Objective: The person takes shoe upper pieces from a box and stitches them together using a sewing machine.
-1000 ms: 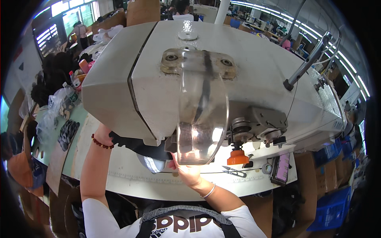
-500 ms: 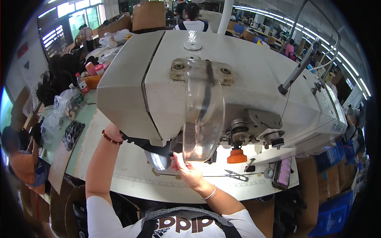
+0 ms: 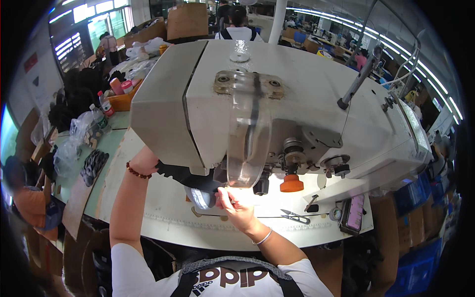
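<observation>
A black fabric piece (image 3: 184, 174) with a jagged edge stretches between my hands, under the head of a large off-white sewing machine (image 3: 163, 104). My left hand (image 3: 145, 162) grips its left end, the fingers mostly hidden behind the machine head. At its other end my right hand (image 3: 237, 207) is closed, thumb and forefinger pinched on the black piece just below a clear plastic guard (image 3: 247, 143). Beneath the piece, beside my right fingers, shows a rounded pale grey part (image 3: 200, 198); whether it belongs to the piece I cannot tell. The guard and machine head hide the needle area.
On the white machine table (image 3: 173, 230) lie thread snips (image 3: 296, 217), a tape roll (image 3: 335, 214) and a pink-topped box (image 3: 353, 214). An orange knob (image 3: 292, 183) hangs above. Dark gloves (image 3: 94, 166), plastic bags and bottles are at the left, where another person (image 3: 32, 203) sits.
My right fingers have drawn in to a tighter pinch and moved slightly right and up. My left hand stays on the black piece. The view has shifted a little.
</observation>
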`<control>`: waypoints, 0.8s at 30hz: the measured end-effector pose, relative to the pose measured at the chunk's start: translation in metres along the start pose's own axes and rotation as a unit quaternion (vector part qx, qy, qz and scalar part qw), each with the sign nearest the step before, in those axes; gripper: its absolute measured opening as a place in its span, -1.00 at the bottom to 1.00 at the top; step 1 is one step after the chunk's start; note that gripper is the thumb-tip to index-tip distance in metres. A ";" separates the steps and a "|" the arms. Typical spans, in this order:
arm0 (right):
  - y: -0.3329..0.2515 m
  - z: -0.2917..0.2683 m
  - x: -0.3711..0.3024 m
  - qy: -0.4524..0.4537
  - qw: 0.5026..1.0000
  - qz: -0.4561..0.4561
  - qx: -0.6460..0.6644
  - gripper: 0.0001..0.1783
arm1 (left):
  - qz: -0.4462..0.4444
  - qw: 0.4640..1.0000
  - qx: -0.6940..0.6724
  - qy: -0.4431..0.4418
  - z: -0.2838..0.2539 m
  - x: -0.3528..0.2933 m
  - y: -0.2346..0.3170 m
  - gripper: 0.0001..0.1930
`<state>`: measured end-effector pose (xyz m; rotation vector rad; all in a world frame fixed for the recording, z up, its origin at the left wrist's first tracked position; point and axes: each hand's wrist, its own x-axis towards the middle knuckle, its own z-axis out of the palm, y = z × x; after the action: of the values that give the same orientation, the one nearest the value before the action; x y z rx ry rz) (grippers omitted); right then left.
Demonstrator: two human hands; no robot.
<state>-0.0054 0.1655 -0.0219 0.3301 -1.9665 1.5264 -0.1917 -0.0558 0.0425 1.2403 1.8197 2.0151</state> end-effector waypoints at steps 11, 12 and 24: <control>0.013 0.000 -0.008 -0.072 0.992 -0.042 -0.099 -0.78 | -0.042 0.905 0.369 0.207 0.020 -0.108 0.063 -0.88; 0.014 0.000 -0.007 -0.072 0.992 -0.030 -0.100 -0.77 | -0.014 0.885 0.415 0.210 0.015 -0.125 0.070 -0.90; -0.015 0.016 -0.021 -0.081 0.955 -0.096 -0.267 -0.54 | -0.187 0.909 0.364 0.082 -0.020 -0.271 0.094 -0.71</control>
<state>0.0135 0.1424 -0.0252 0.4049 -2.3045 0.8213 0.0069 -0.2591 0.0020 0.7435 2.7752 1.2881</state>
